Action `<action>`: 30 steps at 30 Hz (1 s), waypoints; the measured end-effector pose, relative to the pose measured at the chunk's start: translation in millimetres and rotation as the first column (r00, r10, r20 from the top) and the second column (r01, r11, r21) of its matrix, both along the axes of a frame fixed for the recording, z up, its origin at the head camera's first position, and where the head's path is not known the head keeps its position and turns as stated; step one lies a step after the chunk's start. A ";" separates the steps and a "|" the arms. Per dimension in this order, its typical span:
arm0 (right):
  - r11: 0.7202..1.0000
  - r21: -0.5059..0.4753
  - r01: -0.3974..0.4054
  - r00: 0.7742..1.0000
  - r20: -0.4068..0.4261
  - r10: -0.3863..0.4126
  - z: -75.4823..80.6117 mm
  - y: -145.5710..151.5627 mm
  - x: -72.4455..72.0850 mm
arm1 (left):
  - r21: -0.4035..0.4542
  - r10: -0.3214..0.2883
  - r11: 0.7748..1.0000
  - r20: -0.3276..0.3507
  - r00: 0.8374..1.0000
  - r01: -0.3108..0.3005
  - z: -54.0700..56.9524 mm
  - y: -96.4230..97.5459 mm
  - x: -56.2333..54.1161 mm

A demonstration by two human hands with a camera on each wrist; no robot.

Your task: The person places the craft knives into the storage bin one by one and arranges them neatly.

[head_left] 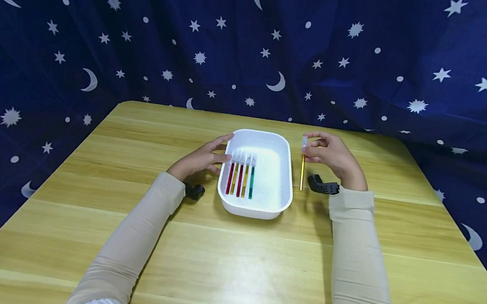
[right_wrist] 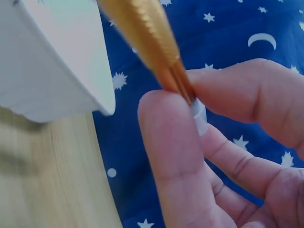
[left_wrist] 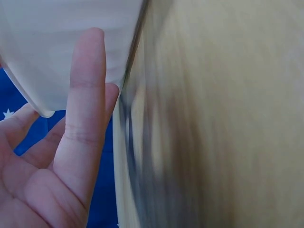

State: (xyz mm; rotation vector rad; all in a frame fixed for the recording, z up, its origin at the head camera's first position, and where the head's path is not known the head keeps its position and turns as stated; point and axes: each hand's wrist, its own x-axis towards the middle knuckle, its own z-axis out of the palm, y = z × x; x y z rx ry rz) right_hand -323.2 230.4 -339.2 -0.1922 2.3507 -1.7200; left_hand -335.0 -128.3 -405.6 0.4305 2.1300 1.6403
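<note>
My right hand (head_left: 331, 153) pinches a gold craft knife (head_left: 302, 172) by its clear-capped end, just right of the tray. Its handle hangs down, nearly upright in the head view. In the right wrist view, thumb and a finger press on the gold neck (right_wrist: 173, 78) below a knurled grip. My left hand (head_left: 200, 160) touches the left side of a white tray (head_left: 269, 203), fingers spread along its rim. The left wrist view shows a straight finger (left_wrist: 88, 90) against the outer wall. Several capped craft knives (head_left: 241, 176), red, gold and green, lie side by side in the tray's left half.
The tray stands on a pale wooden table (head_left: 232, 268). Black wrist camera mounts jut out beside the left wrist (head_left: 194, 192) and right wrist (head_left: 321, 184). A dark blue curtain (head_left: 237, 39) with moons and stars hangs behind the table and along its sides.
</note>
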 end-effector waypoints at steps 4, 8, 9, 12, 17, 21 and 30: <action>1.000 -0.003 -0.013 1.000 -0.016 0.013 3.7 -5.8 2.6 | 0.003 -0.001 1.000 0.001 1.000 0.001 0.2 -0.3 0.2; 1.000 0.000 -0.020 0.999 -0.030 0.020 5.7 -13.2 4.1 | 0.004 -0.002 1.000 0.000 1.000 0.002 -0.1 -0.2 0.0; 1.000 0.003 -0.020 0.999 -0.033 0.020 6.3 -15.0 4.5 | 0.004 -0.003 1.000 -0.002 1.000 0.003 0.0 -0.1 0.0; 1.000 0.019 -0.020 0.999 -0.041 0.021 7.5 -20.4 5.1 | 0.004 -0.004 1.000 -0.006 1.000 0.004 0.7 0.1 0.6; 0.999 0.027 -0.032 0.999 -0.043 0.033 9.1 -28.5 6.1 | 0.004 -0.003 1.000 -0.007 1.000 0.003 1.8 -0.1 1.6; 0.999 0.026 -0.047 0.998 -0.037 0.048 8.8 -35.3 5.8 | 0.005 0.001 1.000 -0.005 1.000 -0.001 1.6 -1.3 1.8; 0.995 0.047 -0.089 0.995 -0.038 0.090 3.7 -48.5 2.0 | -0.002 0.004 1.000 -0.011 1.000 -0.004 -0.4 -2.1 0.9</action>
